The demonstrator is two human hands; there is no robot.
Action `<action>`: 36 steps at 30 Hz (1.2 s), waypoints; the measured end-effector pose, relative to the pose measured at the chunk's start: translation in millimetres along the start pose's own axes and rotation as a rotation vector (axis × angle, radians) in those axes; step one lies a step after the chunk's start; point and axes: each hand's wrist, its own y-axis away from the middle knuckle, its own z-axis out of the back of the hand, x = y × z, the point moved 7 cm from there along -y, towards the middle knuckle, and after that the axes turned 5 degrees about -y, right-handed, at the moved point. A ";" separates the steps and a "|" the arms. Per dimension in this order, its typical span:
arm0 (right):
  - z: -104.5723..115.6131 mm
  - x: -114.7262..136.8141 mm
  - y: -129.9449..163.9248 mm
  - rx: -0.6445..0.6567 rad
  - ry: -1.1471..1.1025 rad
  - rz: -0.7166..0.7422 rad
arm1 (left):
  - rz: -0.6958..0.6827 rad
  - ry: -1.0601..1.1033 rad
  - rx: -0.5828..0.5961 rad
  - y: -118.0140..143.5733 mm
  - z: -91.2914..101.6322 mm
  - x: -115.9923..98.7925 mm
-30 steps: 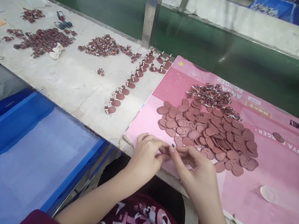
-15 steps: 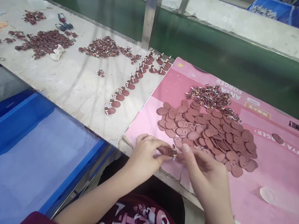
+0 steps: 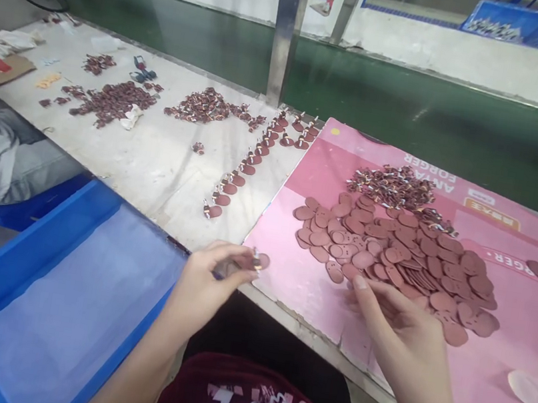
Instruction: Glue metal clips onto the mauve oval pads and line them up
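At the near left corner of the pink mat (image 3: 294, 303), I have a small piece (image 3: 256, 261) pinched between the thumb and forefinger of my left hand (image 3: 206, 283), its brown oval base (image 3: 265, 261) jutting out to the right. My right hand (image 3: 411, 330) hovers by the front of the heap of ovals (image 3: 364, 259), thumb and fingers fairly narrow; I cannot tell whether anything sits between them. Beyond my left hand, similar pieces (image 3: 228, 189) stand in a line on the desk (image 3: 159, 188). To handle mine well, I judge, I should grip lightly, keep the oval level and spare the thin white bits any pressure; a firm squeeze might work the parts loose. My fingertips cover part of the piece and the rest is blurred, so I can't see how snugly it meets its base. The right fingers blur behind the thumb, the tangled parts (image 3: 392, 186) behind the ovals hide one another, and the clear thing (image 3: 533, 392) at far right is hard to make out.
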 end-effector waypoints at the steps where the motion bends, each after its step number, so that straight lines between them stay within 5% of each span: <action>1: -0.4 -1.4 -0.1 0.002 0.010 -0.009 | 0.005 -0.050 -0.073 -0.1 15.8 4.3; 5: -2.3 2.1 2.3 -0.021 0.027 -0.008 | 0.049 -0.220 -0.310 -1.1 65.7 24.1; 8: -4.5 8.8 6.6 -0.045 0.008 -0.032 | 0.060 -0.281 -0.389 -4.3 81.7 35.2; 21: -1.0 -12.9 2.0 0.031 0.059 -0.025 | -0.004 -0.487 -0.362 -21.2 79.1 36.2; 36: 15.9 1.8 9.5 -0.052 0.171 -0.080 | 0.023 -0.408 -0.379 -25.0 83.9 48.2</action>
